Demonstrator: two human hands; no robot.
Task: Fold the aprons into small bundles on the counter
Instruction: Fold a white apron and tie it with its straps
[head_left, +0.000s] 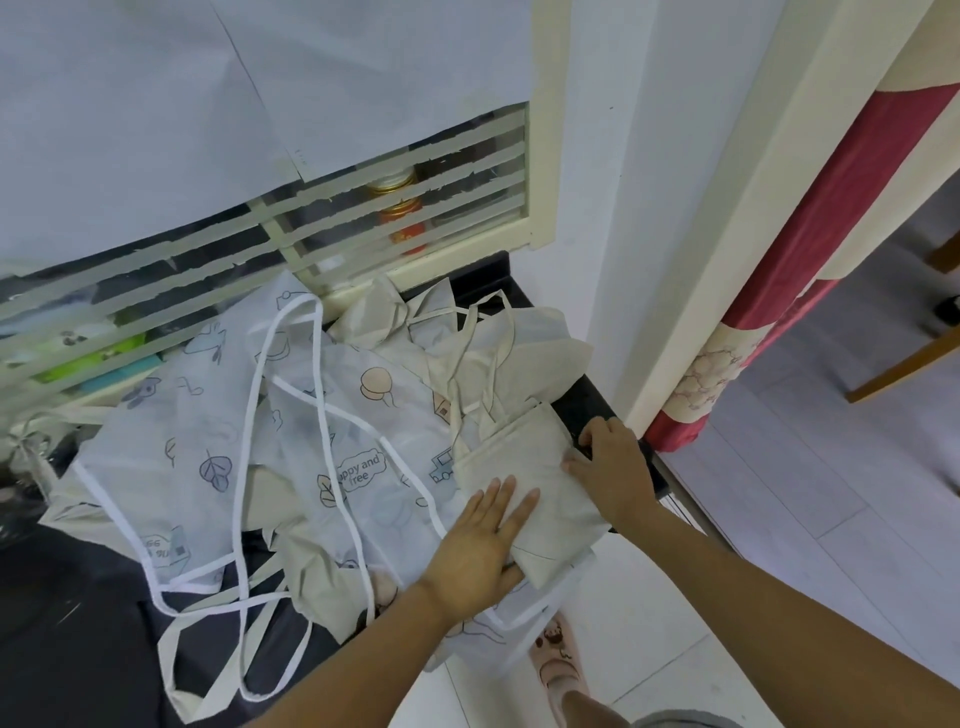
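Left grip (483, 535) is spread flat, fingers straight, pressing the near-left corner of the beige folded apron (535, 457). Right grip (613, 467) sits at the bundle's right edge, fingers bent and thumb on the cloth; whether it truly pinches the fold, I cannot tell. The bundle lies between the two, at the right end of the dark table (78, 649), its long axis running away from the person and leaning left. Both grips touch it, so the next fold looks like the right side coming over. Just left, the printed apron (208, 441) sprawls loose, white ties trailing.
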